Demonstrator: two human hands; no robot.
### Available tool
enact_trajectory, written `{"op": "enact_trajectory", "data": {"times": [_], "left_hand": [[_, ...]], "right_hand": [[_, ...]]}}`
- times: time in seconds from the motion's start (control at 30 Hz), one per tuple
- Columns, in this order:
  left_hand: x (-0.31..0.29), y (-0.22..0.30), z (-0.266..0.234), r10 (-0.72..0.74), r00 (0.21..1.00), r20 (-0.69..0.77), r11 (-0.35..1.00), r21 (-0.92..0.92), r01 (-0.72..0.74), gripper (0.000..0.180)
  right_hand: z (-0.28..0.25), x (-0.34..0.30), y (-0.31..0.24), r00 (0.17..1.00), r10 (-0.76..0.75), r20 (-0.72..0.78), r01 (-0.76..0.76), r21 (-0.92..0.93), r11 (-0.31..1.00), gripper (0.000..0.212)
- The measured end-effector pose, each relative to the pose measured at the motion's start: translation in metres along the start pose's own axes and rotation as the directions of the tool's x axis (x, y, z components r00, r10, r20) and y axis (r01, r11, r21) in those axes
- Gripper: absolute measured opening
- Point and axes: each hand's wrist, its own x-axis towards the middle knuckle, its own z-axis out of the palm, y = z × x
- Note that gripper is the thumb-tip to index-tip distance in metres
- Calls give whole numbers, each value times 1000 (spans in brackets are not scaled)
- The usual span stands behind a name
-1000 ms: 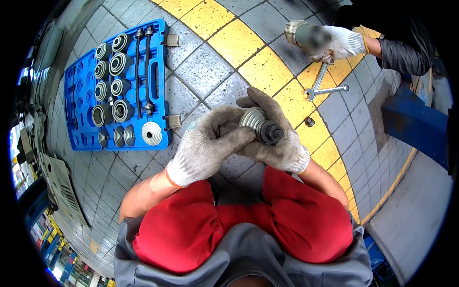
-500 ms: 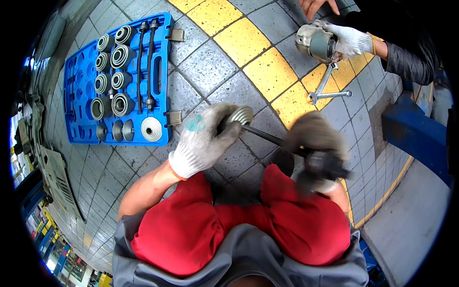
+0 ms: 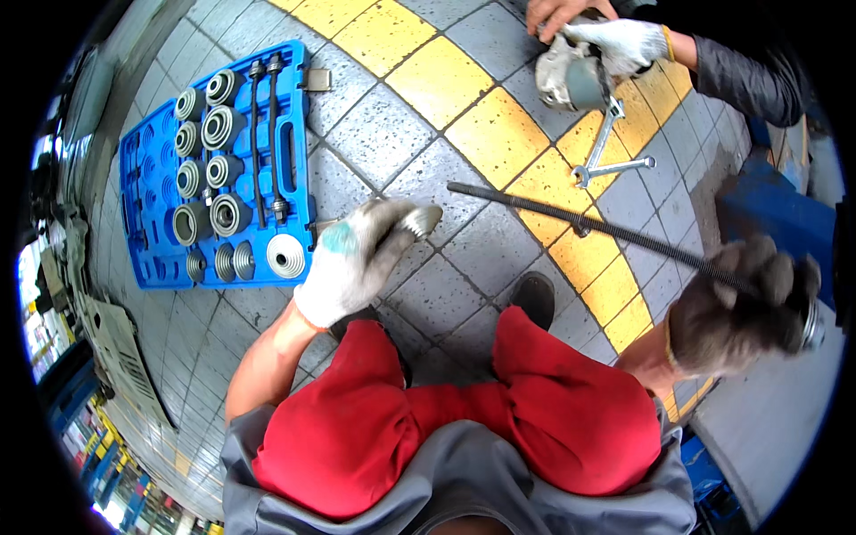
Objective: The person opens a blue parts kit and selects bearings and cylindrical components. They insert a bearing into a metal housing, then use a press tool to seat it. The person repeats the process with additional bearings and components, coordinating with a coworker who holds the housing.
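My left hand (image 3: 349,259) pinches a ridged silvery metal disc (image 3: 426,222); my right hand (image 3: 733,316) clasps a black threaded metal rod (image 3: 535,206) (near one end, probably for clearance).

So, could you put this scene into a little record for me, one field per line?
Left hand: gloved, holding a stepped metal disc
Right hand: gloved, gripping one end of a long threaded rod
Case: blue, open at left, holding ring-shaped parts
Wrenches: two, on the floor, forming a V
Floor: grey tiles, yellow band
Nearby: another gloved hand and a bare hand at a cylindrical part
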Motion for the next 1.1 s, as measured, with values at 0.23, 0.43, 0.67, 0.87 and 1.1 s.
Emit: {"op": "enact_trajectory", "data": {"times": [0.23, 0.43, 0.67, 0.87, 1.1], "left_hand": [[-6, 20, -18, 522, 846, 112, 747, 418, -517, 40], [-7, 25, -26, 636, 758, 144, 609, 510, -608, 43], [5, 46, -29, 602, 744, 289, 572, 495, -654, 42], [10, 51, -34, 658, 712, 244, 537, 510, -672, 32], [30, 65, -15, 724, 656, 214, 530, 435, -728, 30]], "right_hand": [[-14, -7, 39, 957, 197, -213, -184, 79, 980, 57], [-10, -4, 42, 927, 159, -340, -205, -101, 974, 57], [3, -7, 41, 943, 175, -285, -202, -69, 977, 57], [-2, -5, 33, 957, 160, -243, -188, -94, 978, 54], [29, -30, 57, 861, 508, 14, -505, -101, 857, 34]]}}
